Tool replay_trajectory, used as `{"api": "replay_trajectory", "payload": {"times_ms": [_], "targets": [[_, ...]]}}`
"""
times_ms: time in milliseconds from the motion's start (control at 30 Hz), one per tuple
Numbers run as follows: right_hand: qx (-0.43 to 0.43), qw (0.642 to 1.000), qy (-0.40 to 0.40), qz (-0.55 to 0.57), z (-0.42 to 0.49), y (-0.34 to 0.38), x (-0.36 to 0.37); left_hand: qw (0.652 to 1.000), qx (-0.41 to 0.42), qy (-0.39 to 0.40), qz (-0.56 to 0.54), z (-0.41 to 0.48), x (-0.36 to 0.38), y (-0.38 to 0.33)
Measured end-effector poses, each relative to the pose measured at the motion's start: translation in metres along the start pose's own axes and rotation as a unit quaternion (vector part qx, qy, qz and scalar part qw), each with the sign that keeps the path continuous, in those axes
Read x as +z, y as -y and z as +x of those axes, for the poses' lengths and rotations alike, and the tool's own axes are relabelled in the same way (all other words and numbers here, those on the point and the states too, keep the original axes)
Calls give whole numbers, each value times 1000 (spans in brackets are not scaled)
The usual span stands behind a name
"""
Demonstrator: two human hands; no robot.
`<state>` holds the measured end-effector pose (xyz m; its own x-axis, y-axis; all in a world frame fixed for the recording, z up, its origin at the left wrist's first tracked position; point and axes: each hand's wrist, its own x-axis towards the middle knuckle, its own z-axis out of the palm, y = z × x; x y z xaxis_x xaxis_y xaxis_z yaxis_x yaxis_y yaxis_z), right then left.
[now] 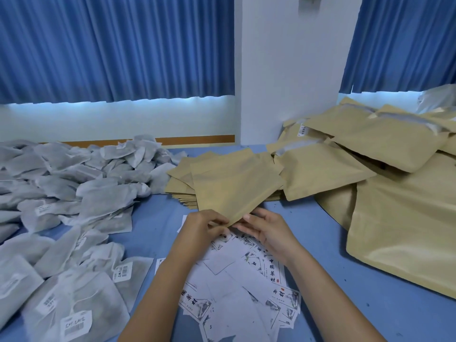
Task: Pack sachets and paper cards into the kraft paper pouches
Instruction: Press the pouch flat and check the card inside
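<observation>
My left hand and right hand pinch the near edge of one flat pouch above the cards; nothing is inside yet, I judge. Filled pouches pile at the right, and many sachets wait on the left

Flat kraft pouch tilts over the empty stack at twelve o'clock; grey sachets heap at nine, printed cards at six, filled pouches at two.
</observation>
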<state>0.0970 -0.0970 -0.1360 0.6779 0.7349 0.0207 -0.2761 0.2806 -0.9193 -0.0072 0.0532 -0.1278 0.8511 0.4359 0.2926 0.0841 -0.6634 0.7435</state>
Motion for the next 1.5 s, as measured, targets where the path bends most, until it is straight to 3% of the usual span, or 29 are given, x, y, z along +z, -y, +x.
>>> {"api": "replay_trajectory", "payload": {"times_ms": [333,1133,1333,1500], "targets": [[-9,1000,5,18,3,-5,-1,999,10,-9,-37,0,3,6],[-4,1000,3,0,3,-8,-2,993,-60,3,-105,-1,0,8],[17,993,-109,-50,7,-9,12,993,60,-18,99,-4,14,-8],[16,983,-155,-96,15,-5,20,986,99,-56,119,-5,24,-29]]}}
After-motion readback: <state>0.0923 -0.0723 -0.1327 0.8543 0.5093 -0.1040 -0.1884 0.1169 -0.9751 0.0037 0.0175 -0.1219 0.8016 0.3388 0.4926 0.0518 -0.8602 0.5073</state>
